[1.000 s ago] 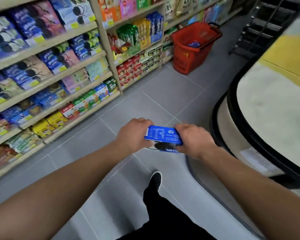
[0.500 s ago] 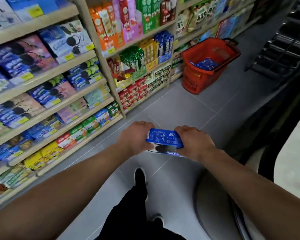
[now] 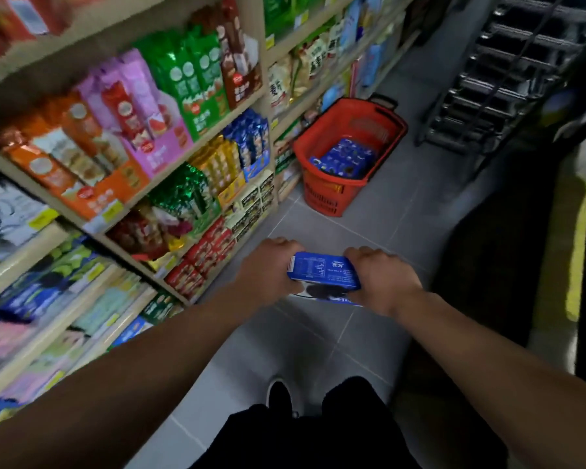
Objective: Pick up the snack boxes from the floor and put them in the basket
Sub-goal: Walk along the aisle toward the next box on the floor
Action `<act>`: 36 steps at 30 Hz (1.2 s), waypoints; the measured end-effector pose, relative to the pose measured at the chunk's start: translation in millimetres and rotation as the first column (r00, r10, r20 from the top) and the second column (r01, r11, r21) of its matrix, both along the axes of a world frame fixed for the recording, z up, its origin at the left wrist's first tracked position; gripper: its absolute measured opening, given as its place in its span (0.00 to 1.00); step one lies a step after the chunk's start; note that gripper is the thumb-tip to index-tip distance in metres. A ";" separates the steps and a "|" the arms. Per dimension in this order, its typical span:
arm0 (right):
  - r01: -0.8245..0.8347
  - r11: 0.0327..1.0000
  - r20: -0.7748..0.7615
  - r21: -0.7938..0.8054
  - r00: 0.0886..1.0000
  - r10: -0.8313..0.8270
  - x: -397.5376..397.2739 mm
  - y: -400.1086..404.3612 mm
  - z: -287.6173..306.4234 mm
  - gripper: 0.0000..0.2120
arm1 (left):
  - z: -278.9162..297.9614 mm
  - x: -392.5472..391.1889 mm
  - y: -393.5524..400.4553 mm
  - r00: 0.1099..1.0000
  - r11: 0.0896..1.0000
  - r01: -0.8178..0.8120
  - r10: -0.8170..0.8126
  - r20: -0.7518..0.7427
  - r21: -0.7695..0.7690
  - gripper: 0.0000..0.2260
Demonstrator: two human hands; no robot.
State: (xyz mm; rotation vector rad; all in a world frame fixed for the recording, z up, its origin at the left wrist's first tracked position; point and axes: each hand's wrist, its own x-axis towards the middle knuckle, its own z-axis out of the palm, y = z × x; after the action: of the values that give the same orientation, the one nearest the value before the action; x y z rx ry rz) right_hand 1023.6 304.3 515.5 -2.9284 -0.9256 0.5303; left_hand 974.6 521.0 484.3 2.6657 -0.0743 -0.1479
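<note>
**Blue snack boxes held between both hands, basket ahead on the floor**

Item held: a small stack of flat blue cardboard snack boxes, carried level above the grey tiled floor at the centre of the view. The top box shows white print; a second box beneath it shows a dark biscuit picture.

Left hand: fingers curled round the left end of the stack, knuckles up, gripping it.

Right hand: fingers curled round the right end of the stack, gripping it likewise. The stack lies directly between the two hands, touching both.

Receptacle: a red plastic shopping basket with a black handle stands on the floor farther along the aisle, beyond the hands and slightly right, just beside the foot of the shelving. More blue snack boxes lie inside it. The held stack is well apart from the basket.

Surroundings: wooden shelves stocked with coloured snack packets run along the left. A black wire rack stands far right. One black shoe shows near the bottom edge.
</note>
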 end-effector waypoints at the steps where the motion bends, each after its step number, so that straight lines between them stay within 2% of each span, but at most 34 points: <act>1: 0.019 1.000 -0.005 -0.003 1.000 -0.019 15.7 1.0 -1.6 0.24 | -0.2 20.3 2.2 1.000 1.000 0.018 -0.018 -0.005 -0.007 0.22; 8: 0.145 0.989 -0.040 0.001 0.989 -0.145 168.2 -10.2 -18.3 0.24 | -12.7 195.3 -5.6 0.988 0.988 0.154 -0.154 -0.010 0.013 0.21; 15: 0.187 0.982 -0.064 0.007 0.980 -0.186 334.6 -24.5 -34.3 0.19 | -23.2 363.1 -17.7 0.982 0.984 0.177 -0.176 -0.073 0.001 0.22; 18: 0.172 0.985 -0.035 0.004 0.984 -0.172 395.3 -23.9 -31.9 0.23 | -20.0 417.3 -19.3 0.989 0.989 0.145 -0.146 -0.029 -0.027 0.23; 23: 0.151 0.988 -0.081 -0.014 0.985 -0.152 491.4 -4.0 -41.9 0.28 | -43.0 510.5 1.7 0.990 0.993 0.111 -0.115 -0.077 -0.050 0.26; 26: 0.137 0.990 -0.068 -0.009 0.988 -0.138 550.0 11.8 -59.8 0.27 | -63.4 570.0 20.4 0.992 0.993 0.116 -0.118 -0.052 -0.037 0.26; 28: 0.163 0.986 -0.082 -0.016 0.983 -0.164 588.1 22.8 -76.1 0.28 | -76.8 615.0 31.6 0.985 0.989 0.139 -0.143 -0.093 -0.052 0.25; 33: 0.344 0.938 -0.165 -0.041 0.924 -0.346 673.9 45.3 -131.0 0.31 | -125.8 735.7 47.7 0.940 0.959 0.282 -0.284 -0.186 -0.038 0.22; 36: 0.418 0.908 -0.219 -0.044 0.882 -0.417 709.5 53.3 -161.3 0.33 | -153.6 787.3 53.1 0.925 0.949 0.309 -0.314 -0.214 -0.058 0.25</act>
State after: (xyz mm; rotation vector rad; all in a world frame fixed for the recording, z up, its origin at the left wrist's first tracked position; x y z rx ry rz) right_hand 1733.1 357.6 354.2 -2.8529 -0.2539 0.7980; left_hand 1761.9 574.0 330.8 2.5773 -0.4258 -0.5414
